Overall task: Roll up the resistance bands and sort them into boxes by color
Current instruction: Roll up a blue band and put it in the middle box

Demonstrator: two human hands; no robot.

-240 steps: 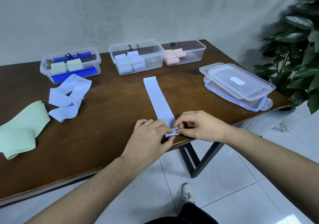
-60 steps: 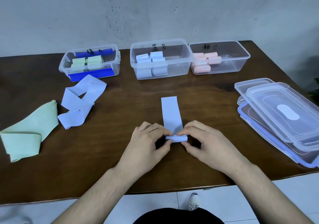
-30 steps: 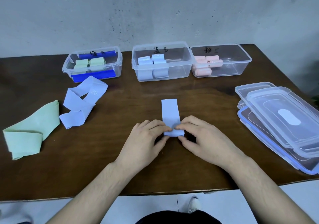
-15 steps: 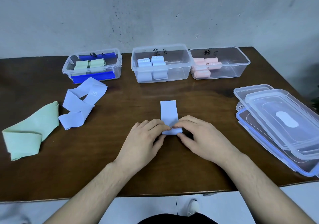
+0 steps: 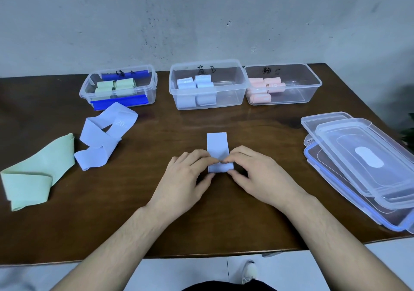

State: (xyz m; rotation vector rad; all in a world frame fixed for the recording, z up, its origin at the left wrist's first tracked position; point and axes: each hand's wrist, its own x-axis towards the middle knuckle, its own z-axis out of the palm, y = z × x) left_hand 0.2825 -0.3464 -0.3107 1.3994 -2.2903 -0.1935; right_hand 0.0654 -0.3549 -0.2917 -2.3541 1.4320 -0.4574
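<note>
A light blue band (image 5: 216,143) lies on the brown table (image 5: 246,223), mostly rolled, with a short flat tail pointing away from me. My left hand (image 5: 186,183) and my right hand (image 5: 255,176) pinch the roll from either side, fingertips meeting on top. At the back stand three clear boxes: the left box (image 5: 84,92) holds green rolls, the middle box (image 5: 237,88) light blue rolls, the right box (image 5: 313,86) pink rolls. An unrolled light blue band (image 5: 105,136) and an unrolled green band (image 5: 35,174) lie at the left.
Stacked clear lids (image 5: 363,163) with a blue-rimmed one underneath sit at the table's right edge. The table's near edge runs just under my forearms. A grey wall stands behind the boxes.
The flat tail of the band has grown shorter as the roll moved away from me under both hands. Eight seconds ago the strip was long.
</note>
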